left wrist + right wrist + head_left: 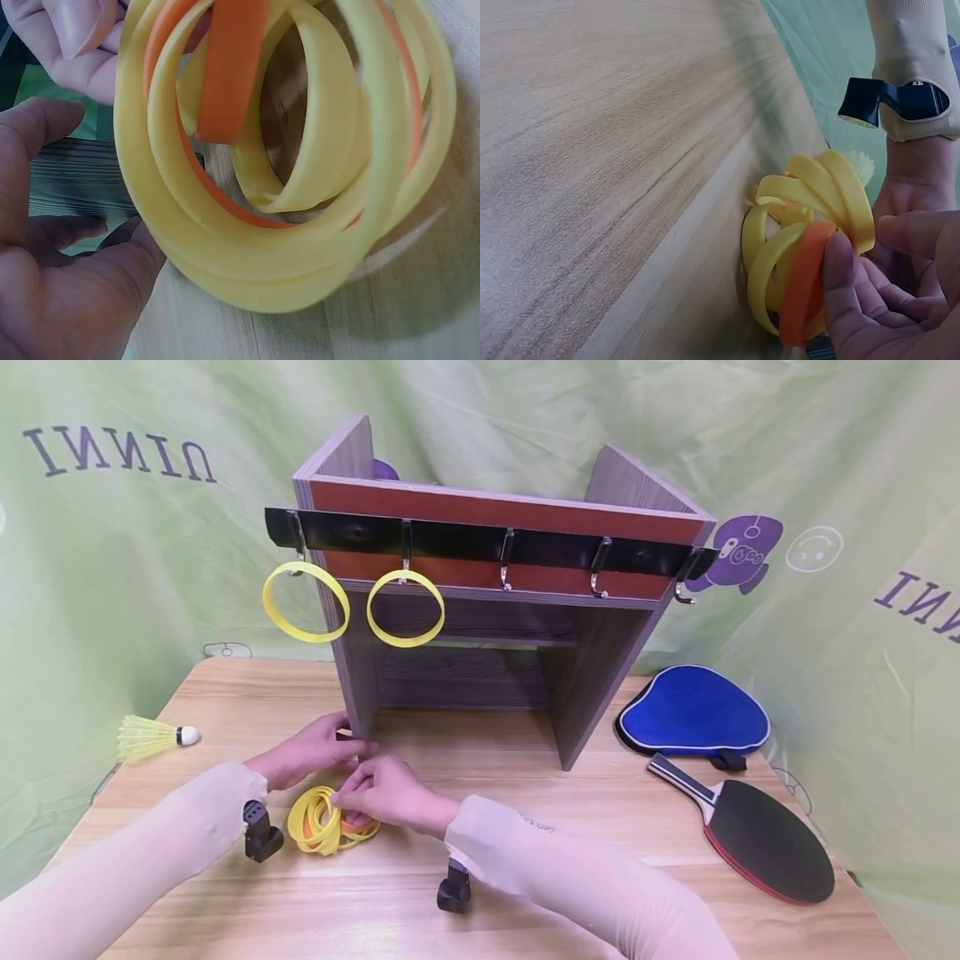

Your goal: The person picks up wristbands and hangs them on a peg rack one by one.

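A bundle of yellow and orange silicone bands [318, 822] lies at the front left of the wooden table. My right hand [393, 793] pinches bands at the bundle's right side; the right wrist view shows its thumb by an orange band [806, 281]. Just behind the bundle, my left hand [318, 750] grips the foot of the grey wooden shelf's left side panel [358, 693]. In the left wrist view its thumb and fingers lie on either side of that panel [79, 176]. Two yellow bands [406, 639] hang from the two leftmost hooks of a black rack [457, 542] on the shelf front.
To the left lies a yellow shuttlecock [153, 737]. On the right are a blue paddle case [693, 710] and a black table tennis paddle [772, 843]. Three more hooks of the rack bear nothing. A green printed curtain [150, 568] surrounds the table.
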Motion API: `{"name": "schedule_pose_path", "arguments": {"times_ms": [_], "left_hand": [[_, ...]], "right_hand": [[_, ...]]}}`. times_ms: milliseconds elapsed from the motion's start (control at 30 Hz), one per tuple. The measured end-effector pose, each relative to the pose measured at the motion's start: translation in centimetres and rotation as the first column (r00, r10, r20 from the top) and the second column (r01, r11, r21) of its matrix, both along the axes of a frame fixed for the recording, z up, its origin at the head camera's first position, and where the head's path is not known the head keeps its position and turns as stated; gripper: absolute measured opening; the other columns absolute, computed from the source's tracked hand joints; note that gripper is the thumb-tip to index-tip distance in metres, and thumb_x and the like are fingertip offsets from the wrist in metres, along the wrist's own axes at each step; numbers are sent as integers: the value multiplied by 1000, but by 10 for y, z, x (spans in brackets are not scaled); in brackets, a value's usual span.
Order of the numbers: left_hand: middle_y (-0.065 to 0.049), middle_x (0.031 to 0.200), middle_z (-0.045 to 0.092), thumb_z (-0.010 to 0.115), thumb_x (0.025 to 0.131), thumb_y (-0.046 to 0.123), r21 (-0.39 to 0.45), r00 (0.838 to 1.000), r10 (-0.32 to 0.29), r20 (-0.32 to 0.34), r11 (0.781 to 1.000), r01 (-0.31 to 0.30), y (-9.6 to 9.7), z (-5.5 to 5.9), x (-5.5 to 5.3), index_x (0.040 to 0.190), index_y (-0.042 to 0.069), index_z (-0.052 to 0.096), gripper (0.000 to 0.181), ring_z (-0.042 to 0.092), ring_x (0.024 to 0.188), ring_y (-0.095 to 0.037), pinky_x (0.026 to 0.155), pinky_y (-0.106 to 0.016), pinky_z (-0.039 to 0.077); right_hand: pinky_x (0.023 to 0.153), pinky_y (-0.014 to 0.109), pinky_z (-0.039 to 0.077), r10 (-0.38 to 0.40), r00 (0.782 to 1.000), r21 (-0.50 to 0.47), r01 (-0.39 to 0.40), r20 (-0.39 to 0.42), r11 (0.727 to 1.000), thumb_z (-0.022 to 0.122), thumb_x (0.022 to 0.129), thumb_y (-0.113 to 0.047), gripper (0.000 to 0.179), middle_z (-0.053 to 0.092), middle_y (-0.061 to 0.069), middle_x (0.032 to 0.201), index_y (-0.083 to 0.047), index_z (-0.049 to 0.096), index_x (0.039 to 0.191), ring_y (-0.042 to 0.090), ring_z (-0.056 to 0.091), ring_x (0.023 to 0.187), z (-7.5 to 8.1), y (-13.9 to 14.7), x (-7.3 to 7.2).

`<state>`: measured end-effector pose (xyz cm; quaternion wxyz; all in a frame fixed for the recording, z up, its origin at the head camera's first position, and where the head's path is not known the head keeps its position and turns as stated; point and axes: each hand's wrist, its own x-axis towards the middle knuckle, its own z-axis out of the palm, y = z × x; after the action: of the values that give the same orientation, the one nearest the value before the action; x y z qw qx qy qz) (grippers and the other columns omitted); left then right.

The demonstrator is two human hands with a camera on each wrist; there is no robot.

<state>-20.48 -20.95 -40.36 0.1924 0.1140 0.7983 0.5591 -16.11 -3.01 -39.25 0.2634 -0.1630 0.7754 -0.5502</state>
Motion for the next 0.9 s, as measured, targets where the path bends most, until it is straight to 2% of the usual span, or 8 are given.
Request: {"name": "schedule_pose_path", "arguments": {"times_ms": [167,333,633,900], "left_hand": [[-31,154,49,63,102,16,-1,1000,-5,-2,1000,5,0,0,0,156,-8,33,67,59,131,-30,109,-48,57],[-31,155,48,63,102,16,-12,1000,-5,-5,1000,5,0,0,-1,156,-8,34,66,58,132,-31,110,-49,56],[-34,145,55,64,101,15,-6,1000,7,12,1000,-7,1,-1,-2,150,-13,37,62,67,114,-20,98,-32,60],[-35,144,54,63,101,13,0,1000,4,13,1000,-4,1,-2,-2,149,-14,36,61,66,114,-18,98,-30,60]], "right_hand": [[61,21,63,40,999,36,-38,-30,999,75,93,-4,10,76,19,76,6,75,91,4,63,59,0,-2,-1],[61,21,62,32,999,45,-31,-28,999,76,92,-2,8,76,17,75,5,75,90,4,63,59,-1,-3,-2],[63,21,62,34,999,11,-34,-20,999,73,92,1,7,77,18,82,8,75,94,8,65,62,4,0,-2],[65,23,64,47,998,-2,-47,-29,999,70,92,5,8,76,19,82,10,75,95,10,66,64,7,3,-1]]}}
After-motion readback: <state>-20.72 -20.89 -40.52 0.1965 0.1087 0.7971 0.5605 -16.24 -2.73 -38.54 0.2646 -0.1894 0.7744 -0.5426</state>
